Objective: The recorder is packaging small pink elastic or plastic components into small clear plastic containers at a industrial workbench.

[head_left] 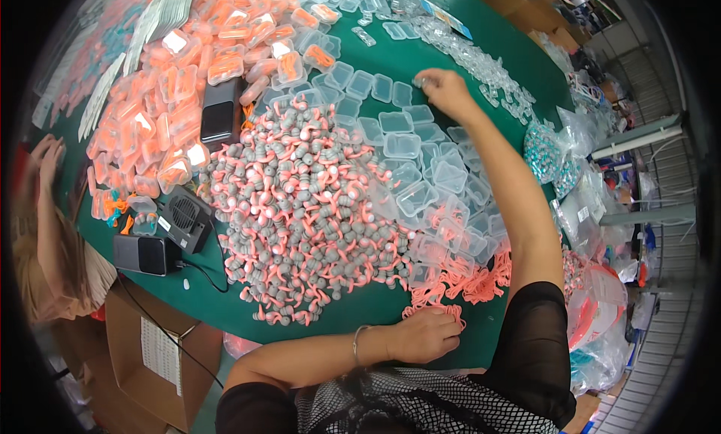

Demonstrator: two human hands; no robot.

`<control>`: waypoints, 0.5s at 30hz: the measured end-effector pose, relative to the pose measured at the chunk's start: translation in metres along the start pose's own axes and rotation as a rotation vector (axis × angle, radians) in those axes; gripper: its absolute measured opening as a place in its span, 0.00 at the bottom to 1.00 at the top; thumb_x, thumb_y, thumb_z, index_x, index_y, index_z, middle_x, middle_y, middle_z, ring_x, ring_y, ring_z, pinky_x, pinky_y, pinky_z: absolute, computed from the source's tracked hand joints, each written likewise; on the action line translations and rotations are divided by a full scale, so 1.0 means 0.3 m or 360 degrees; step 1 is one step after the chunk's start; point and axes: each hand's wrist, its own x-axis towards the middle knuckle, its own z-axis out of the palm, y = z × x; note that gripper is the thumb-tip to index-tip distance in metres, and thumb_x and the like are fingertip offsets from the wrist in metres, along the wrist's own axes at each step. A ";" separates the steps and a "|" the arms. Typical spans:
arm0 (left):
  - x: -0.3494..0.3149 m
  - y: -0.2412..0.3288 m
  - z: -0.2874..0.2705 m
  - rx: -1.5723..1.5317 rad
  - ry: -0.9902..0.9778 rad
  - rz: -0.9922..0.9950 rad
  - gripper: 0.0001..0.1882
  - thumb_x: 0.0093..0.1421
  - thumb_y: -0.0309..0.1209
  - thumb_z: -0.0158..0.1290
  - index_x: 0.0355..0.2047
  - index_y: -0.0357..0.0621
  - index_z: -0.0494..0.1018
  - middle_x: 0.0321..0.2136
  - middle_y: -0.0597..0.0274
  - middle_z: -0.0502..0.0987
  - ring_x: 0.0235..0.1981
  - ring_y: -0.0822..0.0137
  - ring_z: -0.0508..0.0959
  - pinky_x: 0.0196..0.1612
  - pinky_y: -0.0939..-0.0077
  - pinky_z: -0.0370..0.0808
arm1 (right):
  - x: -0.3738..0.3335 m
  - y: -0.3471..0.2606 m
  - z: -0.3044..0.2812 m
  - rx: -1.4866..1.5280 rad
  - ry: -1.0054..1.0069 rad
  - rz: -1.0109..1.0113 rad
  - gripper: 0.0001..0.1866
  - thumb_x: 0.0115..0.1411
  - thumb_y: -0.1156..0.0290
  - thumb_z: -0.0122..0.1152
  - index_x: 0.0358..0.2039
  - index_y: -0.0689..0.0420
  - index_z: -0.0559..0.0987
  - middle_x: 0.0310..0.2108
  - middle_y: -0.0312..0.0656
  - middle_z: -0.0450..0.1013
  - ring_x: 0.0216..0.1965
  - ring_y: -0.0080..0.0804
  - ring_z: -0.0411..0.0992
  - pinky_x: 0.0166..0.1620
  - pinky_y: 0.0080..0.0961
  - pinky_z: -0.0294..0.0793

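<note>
My left hand [426,335] is closed near the table's front edge, with a coral cord [435,311] showing along its knuckles and fingers. More bundled coral cords [481,282] lie just beyond it. My right arm stretches far across the table. There my right hand [448,93] pinches a small clear plastic piece [420,81], partly hidden by the fingers. Open clear plastic cases [396,123] spread beside and below that hand. Left of them rises a big heap of grey-and-coral earplugs [300,201].
Filled cases with orange contents [173,96] are piled at the far left. A black power bank [220,117], a small black fan [186,220] and another black device [146,254] with cables sit nearby. Small clear parts [473,54] lie at the back. Another person's hands [46,160] show at left; a cardboard box [150,344] stands below.
</note>
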 end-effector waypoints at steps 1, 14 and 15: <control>0.004 0.001 -0.010 0.0026 -0.0014 0.0035 0.06 0.49 0.28 0.56 0.28 0.41 0.75 0.28 0.63 0.71 0.31 0.63 0.74 0.35 0.68 0.72 | 0.011 0.024 -0.053 0.0416 0.0052 0.0228 0.22 0.57 0.66 0.62 0.53 0.54 0.77 0.44 0.50 0.77 0.44 0.43 0.76 0.46 0.40 0.75; 0.009 -0.025 -0.030 0.0323 -0.0188 0.0299 0.06 0.47 0.29 0.57 0.27 0.43 0.74 0.26 0.64 0.71 0.28 0.62 0.74 0.32 0.66 0.70 | -0.493 0.031 -0.060 -0.0172 -0.0369 0.0193 0.33 0.62 0.42 0.48 0.62 0.48 0.71 0.62 0.53 0.65 0.63 0.52 0.62 0.64 0.40 0.61; 0.008 -0.030 -0.033 0.0361 -0.0187 0.0331 0.07 0.47 0.30 0.58 0.27 0.44 0.74 0.26 0.64 0.72 0.28 0.62 0.75 0.32 0.66 0.70 | -0.526 0.019 -0.051 -0.0030 -0.0347 0.0079 0.31 0.62 0.42 0.45 0.59 0.44 0.74 0.59 0.53 0.69 0.61 0.54 0.64 0.63 0.41 0.63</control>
